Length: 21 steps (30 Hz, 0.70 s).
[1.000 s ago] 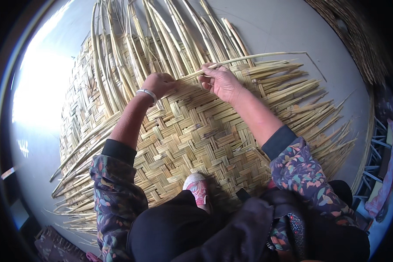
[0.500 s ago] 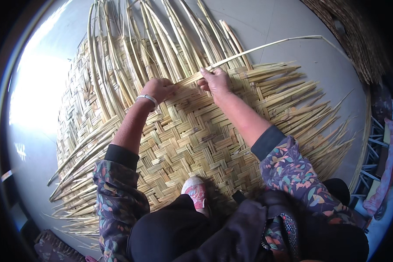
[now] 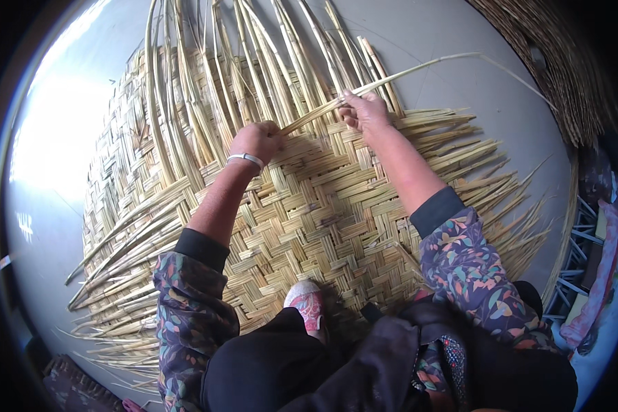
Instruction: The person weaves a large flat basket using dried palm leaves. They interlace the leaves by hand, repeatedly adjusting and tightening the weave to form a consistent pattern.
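Observation:
A large woven reed mat (image 3: 302,226) lies on the floor under my arms, its strands crossing in a herringbone pattern. My left hand (image 3: 257,142) is closed around a flattened reed strip (image 3: 314,114) just above the weave. Farther right, my right hand (image 3: 366,112) pinches the same strip between thumb and fingers. Past that hand the strip's long tail arches to the upper right and bends down. Several loose upright reeds (image 3: 254,69) fan away from me beyond the strip. Unwoven ends (image 3: 453,137) stick out at the mat's right side.
My shoe (image 3: 304,302) stands on the near part of the mat. A bundle of dark thin stalks (image 3: 563,75) lies at the far right. Near the right edge is a metal-framed rack (image 3: 575,257) with cloth beside it. Grey floor (image 3: 446,34) surrounds the mat.
My right hand has slid outward to the right along the strip, widening the gap between my hands. My left hand has shifted slightly right. Both still grip the strip.

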Available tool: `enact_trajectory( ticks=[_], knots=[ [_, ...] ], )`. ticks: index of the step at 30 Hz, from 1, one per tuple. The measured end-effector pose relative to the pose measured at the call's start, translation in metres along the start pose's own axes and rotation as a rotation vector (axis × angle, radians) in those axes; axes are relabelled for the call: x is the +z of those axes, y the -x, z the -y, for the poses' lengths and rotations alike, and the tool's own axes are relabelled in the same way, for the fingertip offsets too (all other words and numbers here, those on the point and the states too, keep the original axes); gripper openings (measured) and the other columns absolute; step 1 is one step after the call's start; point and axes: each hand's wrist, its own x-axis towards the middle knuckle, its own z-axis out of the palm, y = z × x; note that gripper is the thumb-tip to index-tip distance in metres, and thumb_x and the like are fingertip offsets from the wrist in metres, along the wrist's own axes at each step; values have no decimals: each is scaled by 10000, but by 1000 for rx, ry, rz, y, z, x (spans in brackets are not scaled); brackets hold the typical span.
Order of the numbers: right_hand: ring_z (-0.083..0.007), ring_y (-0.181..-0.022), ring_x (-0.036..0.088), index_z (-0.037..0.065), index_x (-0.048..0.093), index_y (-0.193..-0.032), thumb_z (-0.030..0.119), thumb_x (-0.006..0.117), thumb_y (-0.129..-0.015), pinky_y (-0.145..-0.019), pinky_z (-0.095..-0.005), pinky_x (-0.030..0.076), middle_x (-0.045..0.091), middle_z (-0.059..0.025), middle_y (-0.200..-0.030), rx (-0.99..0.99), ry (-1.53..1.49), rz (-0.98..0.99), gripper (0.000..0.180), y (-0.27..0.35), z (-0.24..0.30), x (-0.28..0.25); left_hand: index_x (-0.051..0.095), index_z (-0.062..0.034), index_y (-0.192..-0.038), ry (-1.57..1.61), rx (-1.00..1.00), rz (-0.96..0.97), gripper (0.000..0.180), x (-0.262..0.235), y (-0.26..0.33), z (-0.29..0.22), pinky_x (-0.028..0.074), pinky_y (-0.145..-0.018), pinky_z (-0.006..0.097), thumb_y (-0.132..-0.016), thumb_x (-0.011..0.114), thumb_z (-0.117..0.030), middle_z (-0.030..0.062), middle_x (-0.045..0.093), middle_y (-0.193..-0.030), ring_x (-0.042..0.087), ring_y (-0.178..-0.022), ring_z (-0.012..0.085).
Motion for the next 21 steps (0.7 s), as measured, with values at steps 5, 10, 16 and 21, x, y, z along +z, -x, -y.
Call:
enact_trajectory(
  ticks=[5, 10, 16, 21],
  knots=[
    [-75, -565, 573, 11, 544, -914, 172, 604, -864, -426, -174, 459, 610, -62, -739, -233, 391, -7, 179, -12, 4, -4, 693, -104, -820, -60, 106, -181, 177, 10, 2, 3, 491, -672, 329, -760, 670, -269, 69, 637, -752, 612, -691, 199],
    [-85, -632, 590, 12, 571, -952, 380, 542, -886, -537, -186, 525, 636, -79, -837, -249, 282, 202, 375, -10, 33, 27, 684, -86, -824, -9, -39, -380, 192, 8, 10, -9, 494, -679, 334, -751, 677, -264, 85, 637, -795, 618, -717, 225],
    [-220, -861, 620, 1, 575, -1101, 371, 611, -834, -829, -333, 487, 644, -122, -950, -561, 878, 284, 457, -25, 44, 81, 635, -57, -805, 301, -81, -619, 154, 15, 5, 8, 480, -609, 309, -765, 655, -205, 86, 619, -699, 590, -609, 188],
    [-308, -1159, 503, -6, 414, -1291, 299, 646, -789, -980, -371, 393, 517, -213, -1238, -484, 996, 272, 632, -56, 45, 112, 548, -17, -778, 490, -53, -779, 180, 21, 0, 22, 464, -595, 313, -747, 638, -170, 100, 573, -659, 547, -583, 181]
  ],
)
